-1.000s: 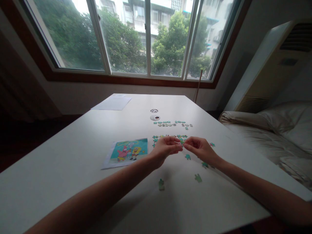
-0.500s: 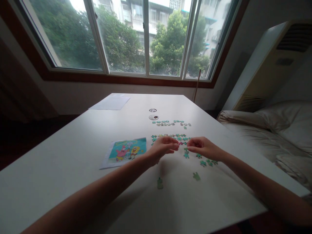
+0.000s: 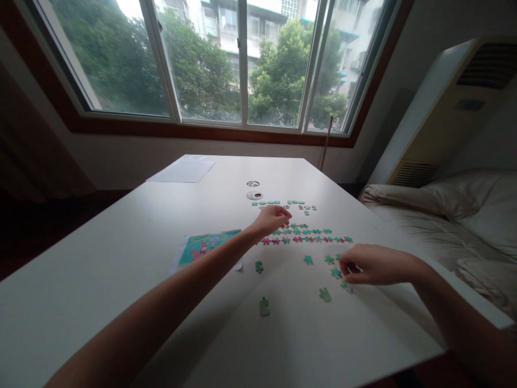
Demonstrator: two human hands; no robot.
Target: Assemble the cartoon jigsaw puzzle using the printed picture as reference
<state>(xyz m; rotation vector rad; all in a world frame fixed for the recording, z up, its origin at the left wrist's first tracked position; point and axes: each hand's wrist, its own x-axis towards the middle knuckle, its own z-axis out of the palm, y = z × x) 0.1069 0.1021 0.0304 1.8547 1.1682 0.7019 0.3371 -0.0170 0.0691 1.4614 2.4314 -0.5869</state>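
Observation:
My left hand [image 3: 273, 220], its fingers bent together, is over the far rows of small jigsaw pieces [image 3: 319, 239], partly hiding them. Whatever is between those fingertips is hidden. Farther right, my right hand [image 3: 375, 264] is curled at a cluster of loose green jigsaw pieces [image 3: 336, 273], its thumb and fingers drawn in close to them. I cannot make out what it pinches. Single green pieces lie nearer me, one at the left [image 3: 264, 306] and another at the right [image 3: 325, 295]. A cartoon picture sheet [image 3: 191, 252] is partly covered by my left forearm.
Another band of jigsaw pieces [image 3: 297, 202] lies farther back on the white table [image 3: 121, 258]. Behind it are two round holes with metal rims [image 3: 254, 195]. White paper [image 3: 183, 171] rests at the far left; a sofa [image 3: 424, 215] stands along the right side.
My hands have moved apart: the left slightly farther away over the rows, the right rightward and nearer to the loose cluster. More of the middle rows now shows.

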